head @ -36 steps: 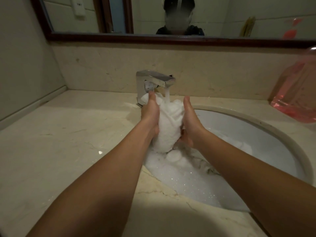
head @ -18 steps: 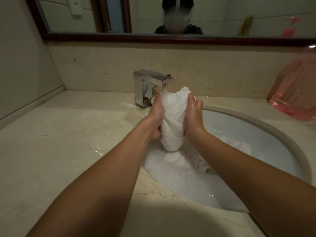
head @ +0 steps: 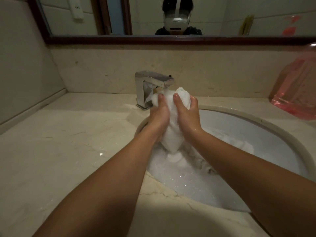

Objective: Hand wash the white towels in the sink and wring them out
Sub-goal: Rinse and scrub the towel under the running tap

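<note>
The towel [head: 171, 137] is a wet, bunched-up wad held upright over the left side of the sink [head: 266, 124]. Its top is right under the faucet [head: 150, 82] spout and its tail hangs down to the suds [head: 188, 183]. Soaked terry like this should be heavy for its size, limp and soapy-slick, so it will likely sag and slide out of a loose hold. It is not fragile and can take hard squeezing. The best purchase seems to be round the thick middle with both palms, or one hand at each end when it is time to twist. The left hand [head: 158, 115] and right hand [head: 187, 115] both grip the wad from either side, fingers wrapped behind and thumbs laid on its near face, almost touching each other. More white cloth [head: 239, 144] lies in the soapy water to the right, so at least one further piece appears to be waiting. A pale stone counter [head: 68, 142] surrounds the basin, a pink bottle [head: 297, 93] stands at the far right, and a mirror [head: 171, 39] runs along the wall above. Compared with a second ago, the hands have closed in: then they stood apart with thumbs pointing up and the towel spread wide between them, whereas now it is pressed into a narrower bundle. Half a second ago its top peaked higher beside the spout.
</note>
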`<state>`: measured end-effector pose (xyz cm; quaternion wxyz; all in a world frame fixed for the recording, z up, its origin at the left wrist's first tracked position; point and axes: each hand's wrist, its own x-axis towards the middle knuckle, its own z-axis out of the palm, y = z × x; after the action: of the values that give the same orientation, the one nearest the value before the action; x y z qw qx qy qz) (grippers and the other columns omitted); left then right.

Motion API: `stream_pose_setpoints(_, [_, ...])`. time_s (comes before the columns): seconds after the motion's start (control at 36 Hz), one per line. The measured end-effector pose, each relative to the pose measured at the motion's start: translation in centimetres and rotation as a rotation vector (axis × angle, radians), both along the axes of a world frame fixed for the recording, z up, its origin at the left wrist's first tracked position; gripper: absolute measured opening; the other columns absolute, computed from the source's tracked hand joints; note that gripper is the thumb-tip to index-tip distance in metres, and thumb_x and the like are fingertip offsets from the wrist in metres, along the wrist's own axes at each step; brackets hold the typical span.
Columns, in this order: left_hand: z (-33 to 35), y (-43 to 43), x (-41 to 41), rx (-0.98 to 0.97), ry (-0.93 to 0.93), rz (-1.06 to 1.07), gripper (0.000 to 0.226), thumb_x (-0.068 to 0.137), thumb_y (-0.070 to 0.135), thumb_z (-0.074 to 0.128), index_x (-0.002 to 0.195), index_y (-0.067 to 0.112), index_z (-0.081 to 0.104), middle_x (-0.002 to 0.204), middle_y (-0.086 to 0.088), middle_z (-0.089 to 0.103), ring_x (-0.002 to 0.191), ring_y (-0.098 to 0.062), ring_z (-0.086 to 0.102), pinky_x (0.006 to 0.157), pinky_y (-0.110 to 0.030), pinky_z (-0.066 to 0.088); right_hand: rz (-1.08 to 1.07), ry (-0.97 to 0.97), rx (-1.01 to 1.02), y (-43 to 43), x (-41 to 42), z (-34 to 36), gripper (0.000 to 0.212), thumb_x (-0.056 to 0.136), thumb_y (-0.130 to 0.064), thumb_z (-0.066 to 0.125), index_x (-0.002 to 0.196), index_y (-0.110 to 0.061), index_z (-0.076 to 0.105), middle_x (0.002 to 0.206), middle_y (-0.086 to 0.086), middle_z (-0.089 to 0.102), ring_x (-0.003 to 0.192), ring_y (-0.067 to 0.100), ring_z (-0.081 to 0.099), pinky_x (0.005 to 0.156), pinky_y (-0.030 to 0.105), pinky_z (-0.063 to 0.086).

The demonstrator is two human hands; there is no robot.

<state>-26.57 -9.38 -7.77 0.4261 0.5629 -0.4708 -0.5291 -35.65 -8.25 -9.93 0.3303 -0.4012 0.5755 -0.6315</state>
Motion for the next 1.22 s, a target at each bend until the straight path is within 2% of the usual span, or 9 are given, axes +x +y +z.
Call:
stream_pose_setpoints(0.19, [0.5, 0.6, 0.4, -0.160, -0.130, 0.090, 0.080, 0.106, 0.070, 0.020, 0.142, 0.010, 0.058, 0.116, -0.005, 0.063, 0.108, -0.029, 0.064, 0.101, -0.044, 0.053, -0.116, 0.018, 0.034, -0.5, 0.2, 0.5, 0.033, 0.104, -0.061, 0.054, 0.104, -0.029, 0.059, 0.094, -0.008, 0.068, 0.093, 0.020, 0.067, 0.077, 0.036, 0.051])
stream_pose_setpoints(0.28, [0.4, 0.5, 0.4, -0.188, -0.151, 0.109, 0.079, 0.107, 0.069, 0.020, 0.142, 0.011, 0.059, 0.133, -0.012, 0.066, 0.121, -0.035, 0.064, 0.106, -0.049, 0.052, -0.132, -0.018, 0.028, -0.6, -0.2, 0.5, 0.034, 0.103, -0.062, 0.056, 0.095, -0.030, 0.064, 0.102, -0.007, 0.072, 0.103, 0.023, 0.069, 0.094, 0.043, 0.056])
stream_pose_setpoints(0.42, [0.7, 0.3, 0.8, -0.153, -0.118, 0.130, 0.082, 0.106, 0.070, 0.020, 0.147, 0.009, 0.057, 0.142, -0.014, 0.063, 0.126, -0.034, 0.062, 0.105, -0.044, 0.052, -0.102, 0.041, 0.089, -0.2, -0.2, 1.1, 0.048, 0.102, -0.069, 0.048, 0.119, -0.028, 0.066, 0.125, 0.000, 0.071, 0.117, 0.028, 0.066, 0.108, 0.050, 0.052])
stream_pose_setpoints(0.64, [0.1, -0.7, 1.4, 0.107, 0.324, 0.072, 0.068, 0.102, 0.076, 0.029, 0.120, 0.019, 0.059, 0.107, -0.013, 0.077, 0.101, -0.034, 0.075, 0.091, -0.049, 0.062, 0.145, -0.058, 0.192, 1.1, -2.1, 0.8, 0.079, 0.097, -0.075, 0.052, 0.156, -0.029, 0.026, 0.132, -0.002, 0.060, 0.115, 0.022, 0.063, 0.104, 0.051, 0.053])
stream_pose_setpoints(0.75, [0.4, -0.7, 1.6, 0.097, 0.430, 0.017, 0.077, 0.105, 0.073, 0.030, 0.122, 0.010, 0.071, 0.110, -0.018, 0.079, 0.104, -0.034, 0.077, 0.101, -0.049, 0.059, 0.299, -0.299, 0.395, 1.1, -3.1, -0.4, 0.125, 0.056, -0.101, 0.062, 0.160, -0.039, 0.031, 0.147, 0.008, 0.061, 0.122, 0.039, 0.067, 0.089, 0.068, 0.059])
stream_pose_setpoints(0.92, [0.6, -0.1, 1.1, 0.030, 0.334, -0.140, 0.090, 0.102, 0.078, 0.016, 0.103, 0.010, 0.074, 0.087, -0.003, 0.080, 0.075, -0.013, 0.078, 0.056, -0.024, 0.056, 0.407, -0.546, 0.351, 1.5, -3.0, 0.0, 0.080, 0.099, -0.079, 0.044, 0.137, -0.013, 0.069, 0.124, 0.014, 0.077, 0.113, 0.033, 0.075, 0.088, 0.048, 0.064])
stream_pose_setpoints(1.03, [0.5, 0.6, 0.6, -0.057, 0.253, -0.204, 0.089, 0.102, 0.076, 0.010, 0.137, 0.019, 0.068, 0.120, -0.010, 0.078, 0.113, -0.026, 0.074, 0.091, -0.037, 0.061, 0.307, -0.674, 0.234, 0.5, -2.3, 1.4, 0.070, 0.100, -0.064, 0.047, 0.141, -0.012, 0.069, 0.120, 0.013, 0.078, 0.103, 0.033, 0.077, 0.078, 0.042, 0.066])
stream_pose_setpoints(1.11, [0.5, 1.0, -0.2, -0.030, 0.301, -0.189, 0.082, 0.104, 0.074, 0.019, 0.144, 0.018, 0.063, 0.132, -0.013, 0.073, 0.124, -0.030, 0.068, 0.097, -0.040, 0.058, 0.270, -0.535, 0.270, 0.7, -1.9, 2.0, 0.079, 0.104, -0.076, 0.033, 0.131, -0.013, 0.073, 0.114, 0.015, 0.080, 0.098, 0.033, 0.080, 0.078, 0.042, 0.065])
stream_pose_setpoints(1.22, [0.6, 1.0, -0.6, 0.076, 0.412, -0.147, 0.075, 0.103, 0.074, 0.029, 0.132, 0.016, 0.068, 0.133, -0.017, 0.070, 0.116, -0.034, 0.070, 0.076, -0.038, 0.058, 0.343, -0.171, 0.467, 0.9, -2.0, 1.7, 0.109, 0.093, -0.091, 0.008, 0.113, -0.012, 0.079, 0.097, 0.019, 0.080, 0.084, 0.035, 0.080, 0.070, 0.039, 0.066])
